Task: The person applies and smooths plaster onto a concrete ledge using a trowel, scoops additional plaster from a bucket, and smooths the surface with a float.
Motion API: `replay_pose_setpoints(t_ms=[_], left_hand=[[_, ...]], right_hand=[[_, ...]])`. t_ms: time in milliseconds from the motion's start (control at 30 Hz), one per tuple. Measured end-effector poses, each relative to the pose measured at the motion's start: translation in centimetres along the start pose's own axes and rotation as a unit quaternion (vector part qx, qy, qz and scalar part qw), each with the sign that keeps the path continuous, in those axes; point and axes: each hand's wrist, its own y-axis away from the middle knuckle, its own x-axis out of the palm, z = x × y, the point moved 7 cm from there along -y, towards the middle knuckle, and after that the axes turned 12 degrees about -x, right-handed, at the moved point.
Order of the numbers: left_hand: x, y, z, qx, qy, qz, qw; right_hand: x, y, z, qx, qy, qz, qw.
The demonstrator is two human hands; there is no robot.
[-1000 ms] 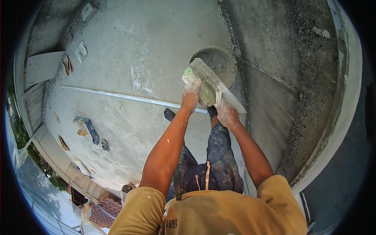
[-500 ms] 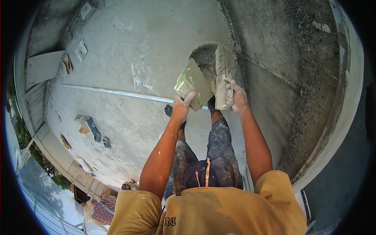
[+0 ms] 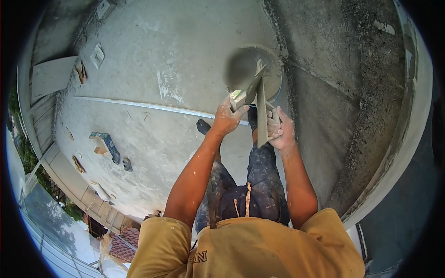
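Observation:
My left hand is closed around the grip of a mortar-smeared hawk with green patches, its plate tilted steeply. In my right hand is a plastering trowel, its long blade turned nearly edge-on to me and my fingers wrapped round the handle behind it. The two tools meet or nearly touch at their upper parts. Just beyond them stands a round bucket with grey mortar on its wall. A dark blurred patch covers much of its opening, so its contents cannot be made out.
A long metal straightedge lies across the concrete floor, ending near my feet. Rough wall rises on the right. At left are an open box, sandals and a leaning board.
The trowel has turned from showing its mortar-covered face to edge-on. The hawk has tilted up and moved right against or close to it. Both tools have come closer together.

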Motion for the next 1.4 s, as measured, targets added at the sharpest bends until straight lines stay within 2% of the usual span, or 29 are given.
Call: replay_pose_setpoints(t_ms=[67, 167, 200, 267, 333, 400, 433, 500, 600, 700, 800, 833, 967, 1033, 1100, 1167, 1267, 1367, 1400], left_hand=[[0.1, -3.5, 1.1, -0.016, 0.026, 0.009, 0.999], [0.4, -7.2, 3.2, -0.058, 0.049, 0.007, 0.997], [0.3, -7.8, 3.8, -0.075, 0.054, 0.002, 0.996], [0.1, -8.0, 4.7, -0.076, 0.148, 0.009, 0.986], [-0.3, -7.3, 5.1, -0.103, 0.220, 0.020, 0.970], [-0.8, -6.2, 4.8, -0.122, 0.182, 0.015, 0.976], [-1.0, -5.3, 4.5, -0.132, 0.164, 0.009, 0.978], [-0.8, -3.4, 2.9, -0.077, 0.084, -0.025, 0.993], [0.9, -0.4, 0.6, 0.002, 0.001, -0.052, 0.999], [3.0, 0.4, 0.5, 0.035, -0.063, -0.063, 0.995], [4.1, 0.2, 1.1, 0.035, -0.098, -0.090, 0.990], [4.2, -0.3, 1.1, 0.040, -0.091, -0.098, 0.990], [4.1, -3.8, 2.1, 0.026, -0.092, -0.102, 0.990], [2.9, -5.5, 3.3, -0.006, -0.006, -0.077, 0.997], [1.6, -6.8, 4.9, -0.065, 0.111, -0.036, 0.991], [1.3, -7.5, 6.3, -0.150, 0.254, 0.024, 0.955], [0.9, -6.2, 4.9, -0.193, 0.375, 0.028, 0.906], [1.4, -6.3, 5.5, -0.216, 0.441, 0.042, 0.870], [1.6, -6.0, 5.7, -0.212, 0.444, 0.039, 0.870]], right_hand=[[0.4, 2.9, -0.7, 0.018, -0.005, 0.014, 1.000], [0.3, 7.9, -1.7, 0.072, 0.066, 0.010, 0.995], [-0.1, 8.5, -0.8, 0.009, 0.177, -0.013, 0.984], [-0.3, 9.5, 1.5, -0.118, 0.386, -0.057, 0.913], [-0.2, 8.9, 3.2, -0.158, 0.479, -0.087, 0.859], [-1.0, 6.9, 4.4, -0.153, 0.590, -0.138, 0.780], [-1.2, 5.6, 4.7, -0.160, 0.603, -0.139, 0.769], [-0.8, 2.4, 4.9, -0.172, 0.627, -0.135, 0.748], [0.1, -1.2, 3.4, -0.118, 0.667, -0.152, 0.720], [0.4, -3.6, 1.9, -0.168, 0.772, -0.088, 0.607], [3.1, -1.7, 1.1, -0.217, 0.837, -0.075, 0.496], [4.2, -0.6, 1.0, -0.144, 0.808, -0.070, 0.567], [2.8, 3.2, 0.8, -0.171, 0.835, -0.038, 0.521], [2.9, 6.6, 1.4, -0.173, 0.838, -0.035, 0.516], [2.0, 8.7, 1.9, -0.221, 0.831, -0.044, 0.509], [0.0, 9.4, 2.3, -0.267, 0.826, -0.039, 0.495], [-0.8, 8.9, 1.3, -0.293, 0.849, 0.017, 0.439], [-3.8, 5.8, -0.4, -0.268, 0.874, 0.004, 0.406], [-4.2, 4.1, 0.4, -0.230, 0.879, -0.033, 0.416]])
